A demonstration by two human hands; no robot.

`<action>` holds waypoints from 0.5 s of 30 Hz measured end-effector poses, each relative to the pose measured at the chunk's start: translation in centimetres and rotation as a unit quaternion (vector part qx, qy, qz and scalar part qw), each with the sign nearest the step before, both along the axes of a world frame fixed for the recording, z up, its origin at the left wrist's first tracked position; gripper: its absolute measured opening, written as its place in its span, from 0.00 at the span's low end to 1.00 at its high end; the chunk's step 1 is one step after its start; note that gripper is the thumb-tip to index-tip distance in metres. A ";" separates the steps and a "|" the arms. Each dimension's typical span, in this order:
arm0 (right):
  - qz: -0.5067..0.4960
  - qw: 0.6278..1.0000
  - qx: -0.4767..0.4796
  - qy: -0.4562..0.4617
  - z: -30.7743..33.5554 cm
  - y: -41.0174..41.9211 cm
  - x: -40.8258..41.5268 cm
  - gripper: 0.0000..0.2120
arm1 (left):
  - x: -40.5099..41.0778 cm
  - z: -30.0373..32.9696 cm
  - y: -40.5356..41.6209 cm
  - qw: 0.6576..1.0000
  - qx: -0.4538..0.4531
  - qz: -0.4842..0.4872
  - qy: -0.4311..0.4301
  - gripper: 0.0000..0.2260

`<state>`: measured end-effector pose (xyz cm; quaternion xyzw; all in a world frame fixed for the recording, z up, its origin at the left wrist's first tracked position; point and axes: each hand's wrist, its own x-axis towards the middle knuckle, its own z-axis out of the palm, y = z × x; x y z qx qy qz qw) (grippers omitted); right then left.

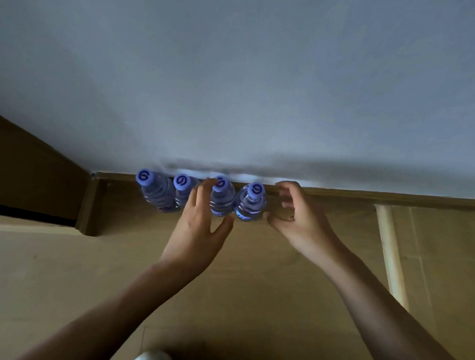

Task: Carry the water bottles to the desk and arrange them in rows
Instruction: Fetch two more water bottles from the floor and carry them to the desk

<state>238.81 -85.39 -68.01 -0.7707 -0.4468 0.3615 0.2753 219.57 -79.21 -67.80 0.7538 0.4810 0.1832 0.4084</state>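
Along the desk's far edge, against the pale wall, four water bottles stand upright in one row, blue caps up. Left hand reaches with straight, spread fingers around the third bottle, thumb near its base; whether it touches is unclear. Right hand, fingers loosely curled, holds nothing, just beside the end bottle. Bare desk lies nearer and rightward, past a light strip.

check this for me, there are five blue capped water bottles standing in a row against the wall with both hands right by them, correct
Not quite: the head view shows four blue-capped water bottles, not five. The rest holds: they stand in a row against the wall, with the left hand and the right hand close beside them.
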 end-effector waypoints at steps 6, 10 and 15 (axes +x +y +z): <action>0.029 0.999 0.012 0.014 -5.4 2.9 0.2 0.33 | 2.2 -4.8 2.0 0.998 -0.022 0.052 0.004 0.35; 0.021 0.998 0.049 0.026 -6.9 3.5 -0.3 0.25 | 3.0 -6.4 2.9 0.995 -0.068 0.074 0.007 0.36; 0.004 0.996 0.071 0.049 -8.3 4.1 -0.4 0.26 | 3.0 -7.8 3.5 0.995 -0.059 0.077 -0.021 0.29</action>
